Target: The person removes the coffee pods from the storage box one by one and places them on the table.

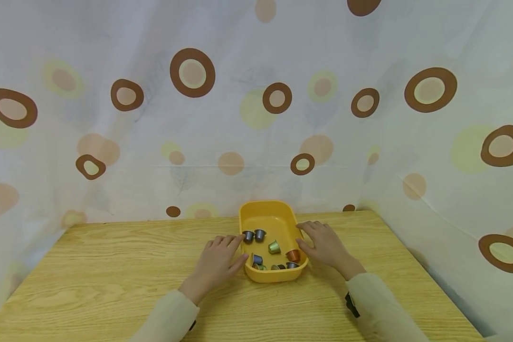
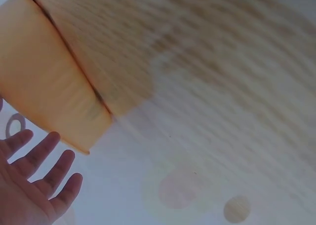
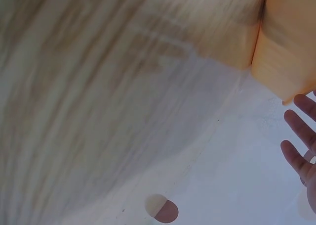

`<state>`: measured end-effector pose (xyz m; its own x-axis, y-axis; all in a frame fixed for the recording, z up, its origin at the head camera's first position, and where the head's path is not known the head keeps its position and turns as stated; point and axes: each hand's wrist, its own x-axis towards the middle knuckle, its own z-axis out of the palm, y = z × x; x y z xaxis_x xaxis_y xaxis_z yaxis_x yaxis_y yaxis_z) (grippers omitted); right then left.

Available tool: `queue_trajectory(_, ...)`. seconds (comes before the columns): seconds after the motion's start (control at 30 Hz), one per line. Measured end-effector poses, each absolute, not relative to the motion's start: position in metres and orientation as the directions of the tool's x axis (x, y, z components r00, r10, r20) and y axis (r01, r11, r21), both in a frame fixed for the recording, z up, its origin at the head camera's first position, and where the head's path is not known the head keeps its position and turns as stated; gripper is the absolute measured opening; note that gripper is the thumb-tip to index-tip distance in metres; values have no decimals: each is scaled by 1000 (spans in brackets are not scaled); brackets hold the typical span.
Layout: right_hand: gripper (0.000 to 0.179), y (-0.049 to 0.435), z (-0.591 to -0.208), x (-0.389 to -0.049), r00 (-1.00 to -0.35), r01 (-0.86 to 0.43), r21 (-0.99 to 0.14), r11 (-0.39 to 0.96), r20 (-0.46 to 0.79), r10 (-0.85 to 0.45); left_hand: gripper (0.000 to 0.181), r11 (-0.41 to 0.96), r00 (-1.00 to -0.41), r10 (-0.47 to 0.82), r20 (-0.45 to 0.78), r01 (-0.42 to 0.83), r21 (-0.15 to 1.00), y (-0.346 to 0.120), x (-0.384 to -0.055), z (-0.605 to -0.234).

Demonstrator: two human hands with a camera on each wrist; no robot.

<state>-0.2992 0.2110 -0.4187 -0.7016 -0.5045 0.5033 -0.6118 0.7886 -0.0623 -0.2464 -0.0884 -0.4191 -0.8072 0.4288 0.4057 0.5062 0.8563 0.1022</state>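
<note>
A yellow plastic bin [image 1: 278, 277] stands on the table with several coffee capsules inside. Two dark grey capsules [image 1: 260, 235] lie by its left wall. A light green capsule [image 1: 274, 247] rests near the middle, a copper-orange capsule [image 1: 293, 256] at the right, and a blue capsule [image 1: 257, 259] at the front left. More capsules are partly hidden behind the front wall. My left hand [image 1: 217, 261] is at the bin's left rim, my right hand [image 1: 327, 247] at its right rim. Both wrist views show spread, loosely bent fingers beside the bin's outer wall [image 2: 49, 71]; firm contact cannot be made out.
The wood-grain table [image 1: 132, 266] extends to both sides of the bin. Behind it and along the right hangs a pale curtain [image 1: 239, 123] with brown and beige round spots, close to the table's back edge.
</note>
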Motion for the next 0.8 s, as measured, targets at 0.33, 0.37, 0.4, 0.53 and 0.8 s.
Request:
queue_trajectory(0.33, 32, 211, -423, -301, -724, -607, -90, 790, 472, -503, 49, 857, -836, 414, 360, 492, 156, -85, -250, -418)
queue_trajectory(0.37, 32, 211, -423, -301, -726, -607, -91, 789, 468, -504, 49, 855, -838, 416, 354, 493, 160, -85, -250, -418)
queue_trajectory(0.4, 32, 211, -423, -300, -727, -607, -91, 789, 464, -506, 48, 853, -837, 420, 352, 496, 162, -84, -251, -419)
queue_trajectory(0.53, 31, 211, -424, -300, -727, -606, -83, 791, 460, -509, 45, 850, -837, 426, 344, 500, 164, -83, -253, -423)
queue_trajectory(0.8, 32, 210, -424, -299, -723, -615, -107, 781, 473, -504, 44, 849, -832, 425, 356, 503, 160, -83, -254, -425)
